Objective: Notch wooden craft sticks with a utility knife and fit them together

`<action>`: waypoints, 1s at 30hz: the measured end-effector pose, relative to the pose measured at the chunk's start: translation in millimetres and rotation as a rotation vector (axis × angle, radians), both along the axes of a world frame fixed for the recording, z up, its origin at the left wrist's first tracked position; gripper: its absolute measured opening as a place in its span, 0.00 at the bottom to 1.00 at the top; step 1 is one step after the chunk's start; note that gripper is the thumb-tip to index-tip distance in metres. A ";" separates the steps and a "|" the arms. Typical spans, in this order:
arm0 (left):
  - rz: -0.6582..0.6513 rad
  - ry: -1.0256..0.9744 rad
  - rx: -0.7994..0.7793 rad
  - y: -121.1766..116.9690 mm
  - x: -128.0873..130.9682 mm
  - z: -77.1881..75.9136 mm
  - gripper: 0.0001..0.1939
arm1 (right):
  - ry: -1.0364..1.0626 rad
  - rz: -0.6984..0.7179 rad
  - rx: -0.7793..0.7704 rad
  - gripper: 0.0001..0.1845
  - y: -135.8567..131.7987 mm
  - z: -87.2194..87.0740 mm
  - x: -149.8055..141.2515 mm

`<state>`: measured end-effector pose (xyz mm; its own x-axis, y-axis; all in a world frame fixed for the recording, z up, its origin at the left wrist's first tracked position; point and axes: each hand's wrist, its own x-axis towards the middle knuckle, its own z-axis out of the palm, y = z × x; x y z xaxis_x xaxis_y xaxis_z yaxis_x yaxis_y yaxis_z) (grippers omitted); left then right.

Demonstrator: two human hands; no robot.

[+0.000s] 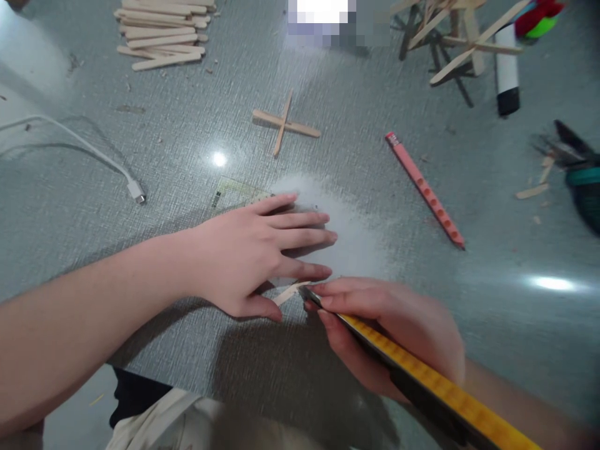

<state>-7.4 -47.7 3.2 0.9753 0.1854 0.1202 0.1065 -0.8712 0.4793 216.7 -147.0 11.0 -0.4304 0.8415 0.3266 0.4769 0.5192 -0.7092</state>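
Note:
My left hand (253, 253) lies flat on the grey textured table, palm down with its fingers spread. Part of a clear, yellowish flat piece (240, 185), possibly a ruler, shows beyond it; the rest is hidden. My right hand (389, 319) grips a yellow and black utility knife (422, 365), its blade angled toward the left hand. At the blade's tip is a thin pale wood strip (287, 294), lying between my left thumb and index finger. Whether the thumb touches the strip I cannot tell.
Craft sticks (164, 40) are piled at the back left, and two crossed sticks (295, 127) lie ahead of my hands. A pink pencil (424, 190), pliers (581, 181), a white marker (507, 72) and a stick structure (475, 47) are on the right; a white cable (107, 160) is left.

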 end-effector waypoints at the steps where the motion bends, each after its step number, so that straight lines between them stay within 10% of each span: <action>1: 0.000 0.001 -0.002 -0.1 0.0 -0.2 0.34 | 0.001 0.002 -0.005 0.14 0.0 0.0 0.2; 30: 0.043 0.157 -0.096 -1.2 6.0 2.7 0.35 | -0.059 0.005 -0.130 0.11 -12.0 4.6 -3.9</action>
